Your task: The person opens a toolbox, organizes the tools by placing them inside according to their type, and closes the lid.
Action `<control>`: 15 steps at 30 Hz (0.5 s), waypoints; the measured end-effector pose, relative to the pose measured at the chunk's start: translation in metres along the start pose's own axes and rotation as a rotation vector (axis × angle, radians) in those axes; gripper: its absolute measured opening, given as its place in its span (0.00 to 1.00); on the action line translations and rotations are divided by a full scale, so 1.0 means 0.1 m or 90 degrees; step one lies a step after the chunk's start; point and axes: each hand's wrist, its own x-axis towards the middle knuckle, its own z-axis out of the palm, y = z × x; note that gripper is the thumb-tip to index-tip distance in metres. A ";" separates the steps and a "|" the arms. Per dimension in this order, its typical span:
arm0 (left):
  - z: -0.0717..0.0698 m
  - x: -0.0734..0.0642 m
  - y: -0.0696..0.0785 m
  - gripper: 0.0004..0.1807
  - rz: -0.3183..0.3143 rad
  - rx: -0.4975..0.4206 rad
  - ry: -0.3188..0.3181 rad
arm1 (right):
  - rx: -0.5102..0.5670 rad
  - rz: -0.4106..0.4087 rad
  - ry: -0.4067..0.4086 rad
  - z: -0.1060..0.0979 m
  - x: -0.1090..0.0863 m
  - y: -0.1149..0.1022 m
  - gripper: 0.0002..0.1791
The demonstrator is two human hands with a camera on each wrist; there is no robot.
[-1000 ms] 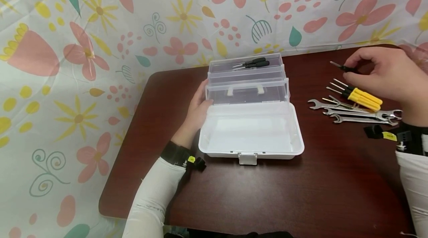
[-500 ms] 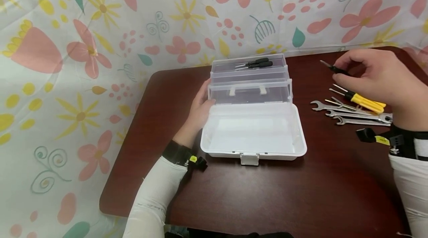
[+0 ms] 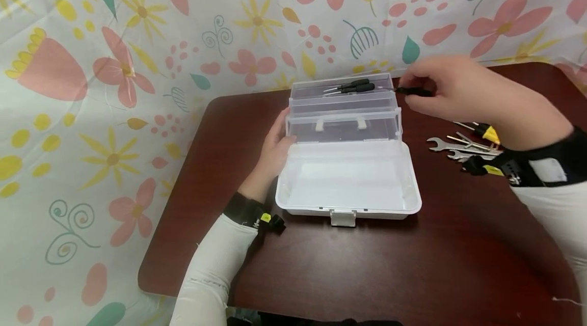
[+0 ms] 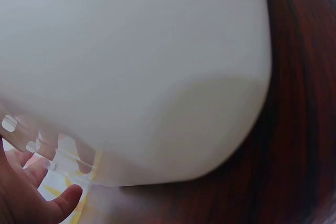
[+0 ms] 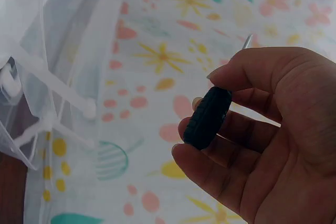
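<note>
An open toolbox (image 3: 288, 208) with a white base and clear stepped trays (image 3: 341, 108) stands on the table. My left hand (image 3: 271, 148) rests against the left side of the trays, thumb extended in front; its fingers show through the clear plastic in the left wrist view. Two or more black-handled screwdrivers (image 3: 359, 88) lie in the rearmost tray. Just right of that tray, my right hand (image 3: 445, 81) pinches another small screwdriver (image 5: 208, 118) by its black handle. In the head view its shaft points left, overlapping the tray's right end.
Open-ended wrenches (image 3: 437, 145), thin metal rods (image 3: 463, 138) and a yellow-handled screwdriver (image 3: 492, 135) lie right of the box, partly hidden by my right forearm. A clear latch (image 3: 343, 218) hangs at the box front. Behind the dark table (image 3: 367, 265) hangs a flowered cloth (image 3: 257, 41).
My right hand has moved left with the screwdriver, from above the loose tools to the rear tray's right end. My left hand has stayed against the box.
</note>
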 end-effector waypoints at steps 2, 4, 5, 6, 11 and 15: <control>0.00 0.00 0.01 0.40 -0.004 -0.004 -0.001 | -0.004 -0.004 -0.035 0.04 0.13 -0.02 0.10; 0.01 0.00 0.03 0.40 -0.012 -0.005 0.000 | -0.007 0.001 -0.076 0.09 0.25 -0.02 0.09; 0.01 -0.01 0.05 0.40 -0.018 -0.002 -0.001 | -0.005 0.008 -0.101 0.11 0.31 -0.01 0.08; 0.02 -0.01 0.07 0.40 -0.023 0.000 -0.001 | -0.004 0.015 -0.128 0.14 0.37 0.00 0.09; 0.06 -0.06 0.22 0.39 -0.020 0.011 -0.010 | 0.002 0.053 -0.242 0.26 0.67 0.07 0.09; 0.07 -0.07 0.28 0.39 -0.019 0.003 -0.009 | -0.024 0.052 -0.262 0.35 0.85 0.13 0.12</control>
